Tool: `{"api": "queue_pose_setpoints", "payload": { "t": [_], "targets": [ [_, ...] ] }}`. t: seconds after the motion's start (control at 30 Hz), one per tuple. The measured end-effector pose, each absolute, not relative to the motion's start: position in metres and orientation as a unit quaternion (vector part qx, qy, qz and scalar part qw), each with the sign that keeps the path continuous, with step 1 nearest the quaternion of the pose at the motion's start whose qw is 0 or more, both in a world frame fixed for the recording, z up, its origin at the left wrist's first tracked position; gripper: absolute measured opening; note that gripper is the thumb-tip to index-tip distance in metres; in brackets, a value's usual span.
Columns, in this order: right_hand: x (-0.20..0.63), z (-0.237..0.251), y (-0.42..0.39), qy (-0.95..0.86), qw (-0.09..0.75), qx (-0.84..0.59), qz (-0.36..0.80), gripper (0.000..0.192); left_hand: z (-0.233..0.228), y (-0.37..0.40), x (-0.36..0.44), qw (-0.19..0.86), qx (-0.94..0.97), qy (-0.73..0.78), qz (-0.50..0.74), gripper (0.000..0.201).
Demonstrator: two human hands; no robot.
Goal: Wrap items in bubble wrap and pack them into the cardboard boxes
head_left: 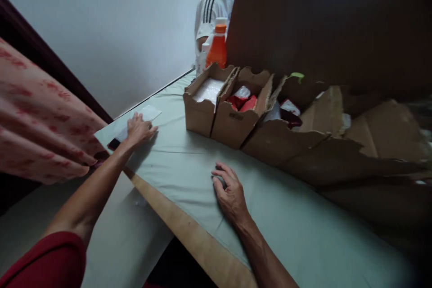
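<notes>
Here the left hand (139, 129) lies flat, fingers spread, on a white packet (148, 113) at the tabletop (189, 166) corner; it looks light, flimsy, best pinched at an edge. The right hand (230, 192) rests loosely curled, holding nothing. Beyond, cardboard boxes (229, 117) hold white and red packets.

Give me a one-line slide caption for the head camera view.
Left hand on a white packet, right hand flat on the cloth-covered table, beside open cardboard boxes.
</notes>
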State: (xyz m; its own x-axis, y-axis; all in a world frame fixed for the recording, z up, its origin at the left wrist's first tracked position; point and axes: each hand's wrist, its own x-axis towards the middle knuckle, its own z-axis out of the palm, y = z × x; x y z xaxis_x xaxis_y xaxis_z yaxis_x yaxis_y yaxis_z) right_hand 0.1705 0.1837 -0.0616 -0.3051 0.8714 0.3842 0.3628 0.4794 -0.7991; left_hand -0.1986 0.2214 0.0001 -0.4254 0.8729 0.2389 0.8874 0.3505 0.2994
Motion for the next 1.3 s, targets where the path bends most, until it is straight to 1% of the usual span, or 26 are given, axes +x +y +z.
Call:
{"api": "queue_pose_setpoints", "payload": {
  "t": [0.17, 0.27, 0.33, 0.4, 0.47, 0.5, 0.6, 0.7, 0.8, 0.87, 0.9, 0.97, 1.07, 1.1, 1.17, 1.23, 1.3],
  "targets": [
    [0.175, -0.054, 0.18, -0.748, 0.412, -0.42, 0.308, 0.02, -0.003, 0.241, -0.214, 0.027, -0.558, -0.805, -0.202, 0.031],
    [0.179, -0.05, 0.177, -0.741, 0.409, -0.431, 0.312, 0.021, -0.009, 0.243, -0.199, 0.037, -0.564, -0.792, -0.23, 0.037],
    [0.182, -0.048, 0.175, -0.739, 0.403, -0.437, 0.317, 0.021, -0.017, 0.233, -0.177, 0.045, -0.598, -0.756, -0.261, 0.04],
    [0.184, -0.046, 0.174, -0.739, 0.397, -0.438, 0.323, 0.022, -0.027, 0.214, -0.15, 0.037, -0.686, -0.665, -0.295, 0.038],
    [0.186, -0.044, 0.174, -0.737, 0.394, -0.441, 0.327, 0.022, -0.037, 0.193, -0.126, -0.033, -0.791, -0.549, -0.268, 0.03],
    [0.187, -0.044, 0.174, -0.736, 0.393, -0.443, 0.329, 0.022, -0.041, 0.183, -0.118, -0.066, -0.829, -0.498, -0.246, 0.029],
    [0.187, -0.041, 0.174, -0.734, 0.387, -0.446, 0.334, 0.023, -0.047, 0.162, -0.113, -0.099, -0.875, -0.415, -0.227, 0.034],
    [0.187, -0.038, 0.173, -0.731, 0.392, -0.447, 0.335, 0.023, -0.05, 0.155, -0.124, -0.101, -0.877, -0.391, -0.262, 0.038],
    [0.185, -0.036, 0.173, -0.727, 0.401, -0.446, 0.335, 0.024, -0.051, 0.155, -0.129, -0.108, -0.861, -0.397, -0.299, 0.05],
    [0.183, -0.036, 0.172, -0.724, 0.403, -0.446, 0.338, 0.025, -0.051, 0.157, -0.127, -0.093, -0.855, -0.407, -0.307, 0.06],
    [0.182, -0.036, 0.172, -0.721, 0.405, -0.448, 0.339, 0.025, -0.051, 0.158, -0.126, -0.079, -0.854, -0.412, -0.307, 0.061],
    [0.18, -0.037, 0.171, -0.716, 0.408, -0.452, 0.341, 0.024, -0.051, 0.16, -0.124, -0.05, -0.857, -0.411, -0.307, 0.054],
    [0.176, -0.043, 0.169, -0.717, 0.409, -0.455, 0.335, 0.024, -0.058, 0.161, -0.129, -0.025, -0.855, -0.409, -0.317, 0.035],
    [0.175, -0.046, 0.168, -0.72, 0.407, -0.454, 0.331, 0.024, -0.063, 0.161, -0.132, -0.023, -0.855, -0.409, -0.319, 0.031],
    [0.173, -0.052, 0.167, -0.73, 0.401, -0.452, 0.32, 0.022, -0.078, 0.163, -0.141, -0.029, -0.851, -0.418, -0.316, 0.031],
    [0.171, -0.058, 0.168, -0.743, 0.394, -0.447, 0.306, 0.021, -0.094, 0.166, -0.149, -0.049, -0.84, -0.434, -0.322, 0.039],
    [0.169, -0.062, 0.169, -0.76, 0.382, -0.442, 0.286, 0.02, -0.106, 0.17, -0.155, -0.086, -0.837, -0.422, -0.336, 0.055]
  ]
}}
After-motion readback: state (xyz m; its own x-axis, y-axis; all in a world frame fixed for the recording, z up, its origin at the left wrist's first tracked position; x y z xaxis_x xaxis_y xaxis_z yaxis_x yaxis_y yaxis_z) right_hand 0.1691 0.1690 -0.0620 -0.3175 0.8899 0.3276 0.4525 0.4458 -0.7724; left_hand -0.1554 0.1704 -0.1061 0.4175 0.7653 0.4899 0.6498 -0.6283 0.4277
